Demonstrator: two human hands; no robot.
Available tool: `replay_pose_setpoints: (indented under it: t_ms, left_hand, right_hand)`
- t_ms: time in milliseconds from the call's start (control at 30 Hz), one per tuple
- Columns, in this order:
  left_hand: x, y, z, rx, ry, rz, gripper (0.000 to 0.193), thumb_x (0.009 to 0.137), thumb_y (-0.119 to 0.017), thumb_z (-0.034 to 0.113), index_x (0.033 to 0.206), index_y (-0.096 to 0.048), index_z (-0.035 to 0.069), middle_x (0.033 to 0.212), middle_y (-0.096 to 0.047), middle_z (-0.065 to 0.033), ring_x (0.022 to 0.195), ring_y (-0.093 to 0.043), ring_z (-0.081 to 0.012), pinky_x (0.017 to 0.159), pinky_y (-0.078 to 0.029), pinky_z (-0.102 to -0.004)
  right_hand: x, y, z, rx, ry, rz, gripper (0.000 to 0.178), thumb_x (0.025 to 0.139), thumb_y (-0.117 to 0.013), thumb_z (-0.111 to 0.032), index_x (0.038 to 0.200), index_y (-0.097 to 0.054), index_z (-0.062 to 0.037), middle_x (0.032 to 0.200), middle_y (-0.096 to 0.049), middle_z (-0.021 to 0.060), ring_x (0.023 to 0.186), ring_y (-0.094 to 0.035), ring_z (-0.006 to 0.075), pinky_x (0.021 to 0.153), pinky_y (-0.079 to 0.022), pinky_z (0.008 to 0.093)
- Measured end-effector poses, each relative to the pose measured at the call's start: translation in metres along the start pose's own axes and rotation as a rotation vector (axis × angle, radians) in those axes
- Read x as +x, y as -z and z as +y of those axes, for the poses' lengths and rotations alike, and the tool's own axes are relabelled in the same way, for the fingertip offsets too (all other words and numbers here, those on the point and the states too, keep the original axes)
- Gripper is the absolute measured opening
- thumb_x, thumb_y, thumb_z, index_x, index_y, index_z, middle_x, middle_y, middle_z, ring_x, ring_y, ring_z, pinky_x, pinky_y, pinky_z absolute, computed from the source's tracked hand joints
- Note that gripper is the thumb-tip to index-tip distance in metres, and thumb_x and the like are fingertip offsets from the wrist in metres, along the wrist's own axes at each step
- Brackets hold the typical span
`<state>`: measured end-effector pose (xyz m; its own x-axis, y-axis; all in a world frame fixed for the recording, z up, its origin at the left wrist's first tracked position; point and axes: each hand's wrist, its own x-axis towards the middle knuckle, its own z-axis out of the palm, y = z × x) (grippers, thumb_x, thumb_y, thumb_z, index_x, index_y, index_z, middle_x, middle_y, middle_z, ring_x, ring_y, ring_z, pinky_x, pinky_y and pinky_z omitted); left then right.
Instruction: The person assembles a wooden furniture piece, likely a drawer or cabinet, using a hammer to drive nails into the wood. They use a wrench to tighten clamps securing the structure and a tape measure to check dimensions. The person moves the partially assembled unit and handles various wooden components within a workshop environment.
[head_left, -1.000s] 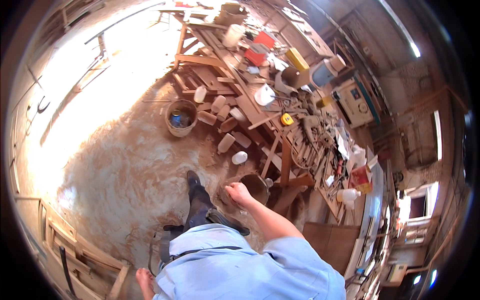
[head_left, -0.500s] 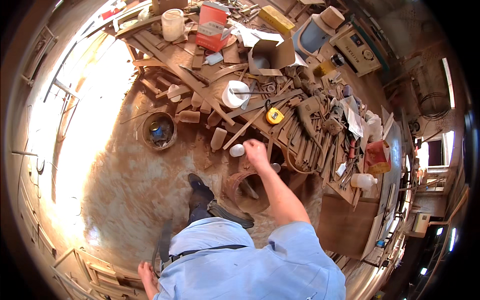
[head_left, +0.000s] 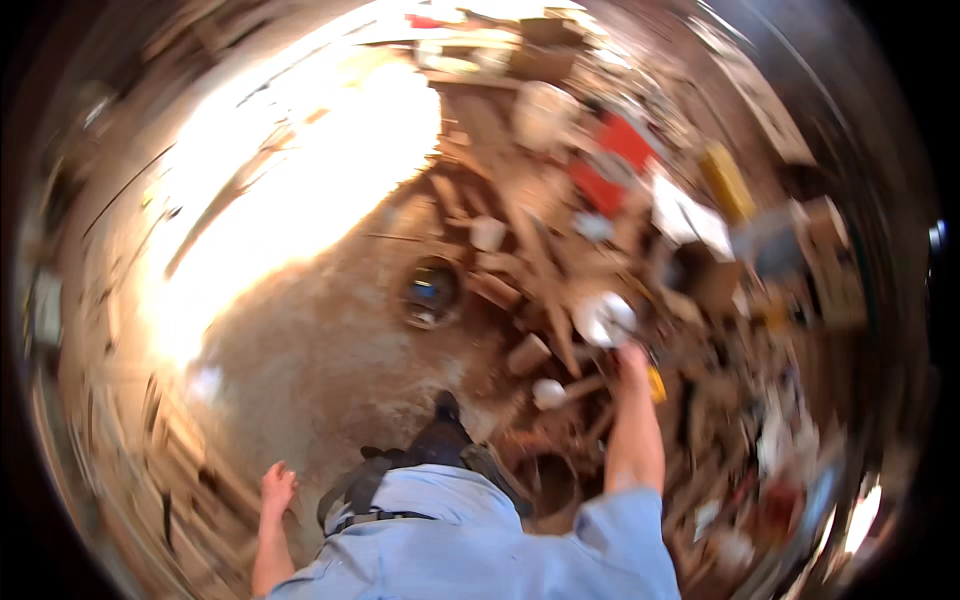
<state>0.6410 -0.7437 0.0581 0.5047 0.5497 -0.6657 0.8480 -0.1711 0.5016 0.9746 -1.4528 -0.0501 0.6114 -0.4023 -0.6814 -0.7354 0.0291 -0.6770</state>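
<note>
My right hand (head_left: 632, 360) reaches forward over the bench, at the near edge of a white plastic tub (head_left: 597, 318). Its fingers are smeared by motion, so whether they grip the rim cannot be seen. Just beside the right wrist lies a yellow tape measure (head_left: 657, 385). Off to the left, my left hand (head_left: 279, 487) hangs away from the bench, fingers loosely apart and no object visible in it. A small white round container (head_left: 548, 394) sits below the tub, near the bench edge.
A round bucket (head_left: 432, 292) with something blue inside stands on the floor. Wood strips and tools, badly blurred, crowd the bench. A red box (head_left: 612, 165), a white jar (head_left: 543, 115) and an open cardboard box (head_left: 705, 275) lie farther back. Another bucket (head_left: 545, 485) stands near my legs.
My view has swung left, shifting the bench rightward in the picture. My right hand has gone from beside the small white container to the white tub. The left hand has swung forward.
</note>
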Motion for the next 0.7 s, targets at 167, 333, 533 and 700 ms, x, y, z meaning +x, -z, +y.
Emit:
replay_pose_setpoints:
  t_ms: [167, 333, 533, 700]
  left_hand:
    - [-0.03, -0.01, -0.06, 0.316, 0.14, 0.042, 0.058, 0.078, -0.059, 0.028, 0.127, -0.053, -0.002, 0.114, -0.063, -0.0199, 0.1, -0.064, -0.0267, 0.087, -0.05, -0.0352]
    - [-0.037, -0.029, -0.082, 0.301, 0.206, -0.026, 0.058, 0.078, -0.058, 0.034, 0.126, -0.055, 0.002, 0.121, -0.06, -0.0196, 0.115, -0.056, -0.0318, 0.097, -0.044, -0.0379]
    - [-0.055, -0.052, -0.036, 0.166, 0.088, -0.021, 0.055, 0.079, -0.058, 0.034, 0.126, -0.055, 0.004, 0.113, -0.064, -0.0163, 0.106, -0.061, -0.0298, 0.091, -0.047, -0.0385]
    - [-0.058, -0.061, -0.049, 0.113, -0.099, 0.05, 0.052, 0.081, -0.059, 0.034, 0.125, -0.056, 0.005, 0.103, -0.068, -0.0122, 0.095, -0.064, -0.029, 0.084, -0.05, -0.0382]
  right_hand:
    - [-0.043, 0.003, -0.038, 0.009, -0.131, -0.032, 0.026, 0.078, -0.073, -0.039, 0.08, -0.061, -0.0167, 0.058, -0.048, -0.0053, 0.045, -0.042, 0.0083, 0.039, -0.03, 0.0261]
    - [-0.045, 0.063, 0.014, 0.185, 0.174, -0.142, 0.015, 0.086, -0.06, -0.023, 0.078, -0.057, -0.0102, 0.066, -0.054, -0.0015, 0.055, -0.051, 0.0115, 0.049, -0.042, 0.0278]
    - [-0.149, 0.055, 0.039, 0.24, 0.059, -0.026, 0.023, 0.086, -0.059, -0.027, 0.081, -0.06, -0.005, 0.07, -0.057, 0.0054, 0.063, -0.055, 0.0181, 0.056, -0.046, 0.0328]
    - [-0.251, 0.008, 0.065, 0.073, 0.327, -0.118, 0.03, 0.086, -0.06, -0.029, 0.087, -0.063, 0.0011, 0.076, -0.06, 0.012, 0.072, -0.057, 0.0236, 0.064, -0.049, 0.0364]
